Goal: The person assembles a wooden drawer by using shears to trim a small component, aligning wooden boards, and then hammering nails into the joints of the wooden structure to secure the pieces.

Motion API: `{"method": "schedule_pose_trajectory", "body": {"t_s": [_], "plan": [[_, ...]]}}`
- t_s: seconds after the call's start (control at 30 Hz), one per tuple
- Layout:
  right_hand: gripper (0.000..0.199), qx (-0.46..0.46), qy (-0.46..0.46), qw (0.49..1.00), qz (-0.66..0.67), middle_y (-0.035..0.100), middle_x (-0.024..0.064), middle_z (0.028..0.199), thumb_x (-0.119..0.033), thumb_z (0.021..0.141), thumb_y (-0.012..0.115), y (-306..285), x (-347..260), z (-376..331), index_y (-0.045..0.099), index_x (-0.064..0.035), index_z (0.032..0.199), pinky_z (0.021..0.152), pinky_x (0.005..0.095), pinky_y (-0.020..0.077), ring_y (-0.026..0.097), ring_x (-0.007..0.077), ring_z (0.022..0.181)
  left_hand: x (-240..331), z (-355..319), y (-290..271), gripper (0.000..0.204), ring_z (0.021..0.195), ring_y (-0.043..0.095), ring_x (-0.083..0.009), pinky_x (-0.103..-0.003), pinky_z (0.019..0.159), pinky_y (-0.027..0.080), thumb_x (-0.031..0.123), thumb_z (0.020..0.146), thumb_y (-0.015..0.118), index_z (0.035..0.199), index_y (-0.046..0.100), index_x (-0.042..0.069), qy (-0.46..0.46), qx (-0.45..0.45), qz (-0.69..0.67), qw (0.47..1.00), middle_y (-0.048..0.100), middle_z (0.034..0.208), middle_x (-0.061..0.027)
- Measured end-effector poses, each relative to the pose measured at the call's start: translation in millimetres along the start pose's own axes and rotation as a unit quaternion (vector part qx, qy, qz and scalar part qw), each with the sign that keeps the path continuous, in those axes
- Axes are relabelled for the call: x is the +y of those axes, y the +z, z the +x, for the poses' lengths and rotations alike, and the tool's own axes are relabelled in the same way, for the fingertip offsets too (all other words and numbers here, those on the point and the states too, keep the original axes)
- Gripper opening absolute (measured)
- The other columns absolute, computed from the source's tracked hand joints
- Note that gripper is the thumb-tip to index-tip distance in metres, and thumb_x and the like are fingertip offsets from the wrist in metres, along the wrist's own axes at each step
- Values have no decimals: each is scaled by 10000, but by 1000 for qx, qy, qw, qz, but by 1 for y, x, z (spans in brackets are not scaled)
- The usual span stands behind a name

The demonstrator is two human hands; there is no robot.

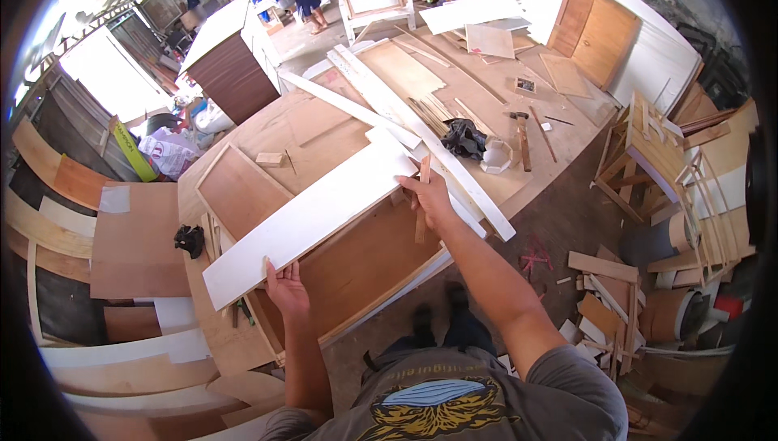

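A: What was seen as the broadest thing?

B: A wooden tabletop [577,134], across which boards and strips were spread. At its near edge a shallow framed box [365,279] with a brown bottom was placed.

A: Where was the white board [300,218] to be found?

B: It was held over the framed box, slanted from the near left toward the far right, and part of the box was covered by it. Whether the two were touching could not be told.

A: And beyond it?

B: A long white strip [486,214] was laid diagonally, its near end pointed to the right.

A: How were the hands placed?

B: The board's near left part was grasped by the left hand [288,289], with the thumb laid on top. The right end was gripped at the near edge by the right hand [429,200]. A thin wooden slat [421,226] was seen against that hand; whether it was pinched too could not be told.

A: What smaller things were noted?

B: A black plastic bag [464,139] was bunched past the long strip. To its right a hammer [523,141] was laid, head away, and between them a white angular container [496,156] was set. At the left, a small wooden block [270,159] was left lying.
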State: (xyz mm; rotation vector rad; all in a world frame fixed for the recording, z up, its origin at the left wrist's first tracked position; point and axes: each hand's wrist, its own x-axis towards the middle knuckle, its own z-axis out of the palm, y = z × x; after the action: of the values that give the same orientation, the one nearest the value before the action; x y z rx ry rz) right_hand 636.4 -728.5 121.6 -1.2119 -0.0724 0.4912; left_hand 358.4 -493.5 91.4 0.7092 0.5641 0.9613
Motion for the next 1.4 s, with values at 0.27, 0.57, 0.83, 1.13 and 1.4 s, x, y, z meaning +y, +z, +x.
{"method": "schedule_pose_trajectory", "body": {"t_s": [0.27,0.57,0.83,1.13,1.4], "plan": [[649,-18,26,999,-11,565,-16,819,-190,849,834,-1,16,23,543,35,1384,442,217,392,487,61,582,-45,-14,81,545,1282,543,-241,-447,1126,419,461,1035,545,1426,483,88,-95,18,-24,995,570,1372,-91],[351,-80,89,989,86,725,62,913,-281,998,663,-34,10,41,618,-1,1205,521,263,438,547,113,621,-87,3,119,476,1158,603,-227,-405,1035,472,449,1022,570,1377,555,132,-81,105,77,988,652,1255,-73],[301,-98,129,984,73,730,80,913,-288,1024,626,-37,8,62,631,-14,1150,534,261,443,530,112,646,-81,6,120,364,917,705,-191,-341,792,612,408,1024,584,1256,622,130,-91,101,58,989,728,1087,-61],[317,-136,143,980,25,719,107,900,-275,996,665,-35,-5,74,620,12,1125,525,267,441,551,118,625,-74,4,126,331,919,708,-175,-321,767,616,387,1014,611,1224,633,133,-75,133,65,986,726,1046,-46],[274,-142,174,971,84,679,107,771,-228,985,678,-30,-22,70,613,22,1074,429,264,391,560,132,552,-71,6,135,313,757,725,-212,-281,610,621,356,1016,609,1204,636,108,-68,158,67,983,733,954,-70]]}}
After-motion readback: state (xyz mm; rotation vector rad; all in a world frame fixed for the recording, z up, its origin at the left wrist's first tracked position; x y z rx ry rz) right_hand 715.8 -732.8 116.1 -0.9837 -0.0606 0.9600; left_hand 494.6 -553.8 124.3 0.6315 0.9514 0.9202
